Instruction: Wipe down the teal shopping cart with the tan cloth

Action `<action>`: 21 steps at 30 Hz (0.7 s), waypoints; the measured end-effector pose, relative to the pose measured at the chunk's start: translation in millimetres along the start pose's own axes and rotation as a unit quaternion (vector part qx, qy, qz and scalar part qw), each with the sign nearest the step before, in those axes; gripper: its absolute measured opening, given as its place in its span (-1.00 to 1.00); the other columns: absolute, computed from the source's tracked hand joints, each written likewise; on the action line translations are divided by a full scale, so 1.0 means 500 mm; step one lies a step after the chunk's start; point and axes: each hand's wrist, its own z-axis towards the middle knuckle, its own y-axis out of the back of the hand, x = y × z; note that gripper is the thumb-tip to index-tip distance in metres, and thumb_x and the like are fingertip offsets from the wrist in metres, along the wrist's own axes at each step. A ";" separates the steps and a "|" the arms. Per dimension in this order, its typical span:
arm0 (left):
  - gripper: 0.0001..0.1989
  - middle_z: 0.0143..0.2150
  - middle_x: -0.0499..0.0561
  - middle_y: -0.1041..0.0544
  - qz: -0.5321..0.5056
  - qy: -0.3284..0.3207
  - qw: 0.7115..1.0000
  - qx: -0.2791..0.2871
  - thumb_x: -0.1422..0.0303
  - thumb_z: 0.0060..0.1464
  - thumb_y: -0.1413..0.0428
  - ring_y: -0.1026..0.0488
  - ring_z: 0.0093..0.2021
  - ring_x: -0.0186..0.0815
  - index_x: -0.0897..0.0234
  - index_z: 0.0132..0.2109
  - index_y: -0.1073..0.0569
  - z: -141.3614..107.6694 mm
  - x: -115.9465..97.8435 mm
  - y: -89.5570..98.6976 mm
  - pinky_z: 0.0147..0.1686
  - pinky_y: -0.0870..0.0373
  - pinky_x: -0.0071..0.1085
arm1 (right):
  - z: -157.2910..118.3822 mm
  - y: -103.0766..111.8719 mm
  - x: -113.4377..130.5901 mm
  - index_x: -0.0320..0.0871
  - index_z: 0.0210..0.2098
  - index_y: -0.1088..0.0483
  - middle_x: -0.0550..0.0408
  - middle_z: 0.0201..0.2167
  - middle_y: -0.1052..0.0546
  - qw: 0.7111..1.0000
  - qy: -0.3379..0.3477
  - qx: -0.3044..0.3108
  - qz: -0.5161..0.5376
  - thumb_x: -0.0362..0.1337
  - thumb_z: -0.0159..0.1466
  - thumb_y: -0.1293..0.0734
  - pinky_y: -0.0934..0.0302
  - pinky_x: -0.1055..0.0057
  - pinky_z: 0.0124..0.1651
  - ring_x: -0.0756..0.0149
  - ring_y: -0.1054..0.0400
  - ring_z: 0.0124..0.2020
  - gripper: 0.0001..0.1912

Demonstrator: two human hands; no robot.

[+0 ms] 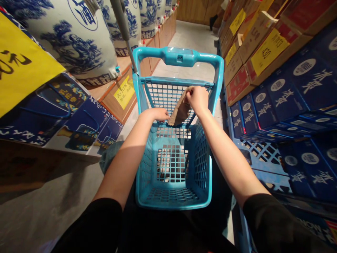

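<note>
Right hand point(197, 100): clenched, fingers curled over the upper end of a crumpled brown paper bag point(179, 109), gripping it there. Left hand point(157, 114): low and nearly flat, fingertips at the bag's lower left edge; firm grip or light touch, impossible to tell. Bag slanted between both hands, upper end toward the right hand, lower end beside the left fingertips, in front of the far mesh wall of a blue plastic shopping basket point(184, 168).

Directly below both hands: the basket's open interior, grid-patterned walls and floor. Just ahead of both hands: top rail of the far wall. Farther ahead: the basket's raised handle point(177, 56), out of reach of neither hand's fingers but untouched. Behind each hand: bare forearm running back to a black sleeve point(273, 225).

Left of the left hand: large blue-and-white porcelain jars point(76, 35) in a row on a wooden shelf point(113, 100), a yellow label point(124, 92) on the shelf front, blue printed boxes point(63, 116) and a yellow sign point(15, 59) nearer by. Right of the right hand: stacked dark blue cartons point(284, 95) with white lettering, on a blue plastic pallet point(260, 154); above them, brown cartons point(256, 45) with a yellow price tag point(268, 51) reading 430. Far ahead of both hands: pale aisle floor point(189, 38), a person's leg point(213, 20) at its end.
</note>
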 end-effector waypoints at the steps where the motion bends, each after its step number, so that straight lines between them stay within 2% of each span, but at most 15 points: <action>1: -0.52 0.06 0.15 -0.81 0.000 0.003 1.000 -0.001 0.17 0.43 -0.01 -0.70 0.02 -0.13 0.31 0.15 -0.72 0.002 0.001 -0.001 -0.08 -0.51 -0.44 | 0.000 -0.004 0.004 -0.30 0.16 -0.65 -0.44 0.07 -0.70 0.999 -0.003 0.035 -0.008 -0.34 0.48 -0.32 -0.44 0.03 0.22 -0.28 -0.61 0.15 -0.64; 3: -0.53 0.06 0.14 -0.81 -0.002 0.004 1.000 -0.002 0.18 0.43 -0.01 -0.70 0.03 -0.14 0.30 0.15 -0.72 0.005 0.003 0.000 -0.06 -0.52 -0.45 | 0.002 -0.012 0.012 -0.33 0.14 -0.67 -0.49 0.09 -0.69 0.996 0.000 0.087 -0.016 -0.43 0.42 -0.36 -0.45 0.07 0.21 -0.30 -0.62 0.18 -0.64; 4: -0.53 0.07 0.15 -0.81 -0.003 0.003 1.000 -0.002 0.18 0.42 -0.01 -0.70 0.03 -0.14 0.31 0.14 -0.72 0.006 0.003 0.000 -0.05 -0.53 -0.45 | 0.004 -0.013 0.015 -0.33 0.14 -0.67 -0.50 0.10 -0.69 0.996 0.003 0.089 -0.013 -0.44 0.43 -0.35 -0.45 0.08 0.22 -0.29 -0.62 0.19 -0.64; 8: -0.50 0.08 0.17 -0.81 -0.010 -0.003 1.000 -0.001 0.19 0.42 -0.01 -0.72 0.05 -0.12 0.33 0.19 -0.72 0.009 0.004 0.001 -0.01 -0.55 -0.43 | 0.012 -0.004 0.009 -0.28 0.16 -0.66 -0.44 0.08 -0.71 1.000 -0.002 0.003 0.014 -0.28 0.58 -0.21 -0.45 0.03 0.28 -0.26 -0.60 0.20 -0.58; 10: -0.49 0.09 0.18 -0.80 -0.009 -0.002 1.000 -0.001 0.20 0.44 0.00 -0.72 0.05 -0.15 0.35 0.23 -0.71 0.008 0.003 0.000 0.01 -0.54 -0.45 | 0.014 -0.003 0.003 -0.27 0.17 -0.66 -0.43 0.09 -0.71 1.000 -0.006 -0.007 0.012 -0.25 0.58 -0.22 -0.45 0.01 0.29 -0.26 -0.60 0.20 -0.58; 16: -0.53 0.09 0.17 -0.80 -0.001 0.004 1.000 0.003 0.20 0.46 -0.02 -0.72 0.04 -0.15 0.34 0.21 -0.70 0.006 -0.001 0.002 -0.03 -0.51 -0.48 | 0.014 -0.019 0.000 -0.32 0.07 -0.70 -0.49 0.10 -0.72 0.996 -0.005 0.088 0.001 -0.43 0.43 -0.34 -0.48 0.11 0.24 -0.28 -0.64 0.21 -0.67; 21: -0.51 0.09 0.16 -0.80 -0.003 -0.002 1.000 0.003 0.18 0.45 0.00 -0.71 0.05 -0.15 0.33 0.20 -0.70 0.006 -0.001 0.002 -0.02 -0.51 -0.45 | 0.012 -0.007 -0.006 -0.26 0.09 -0.69 -0.45 0.10 -0.71 0.999 -0.033 -0.005 0.014 -0.33 0.56 -0.17 -0.46 0.08 0.28 -0.23 -0.62 0.21 -0.56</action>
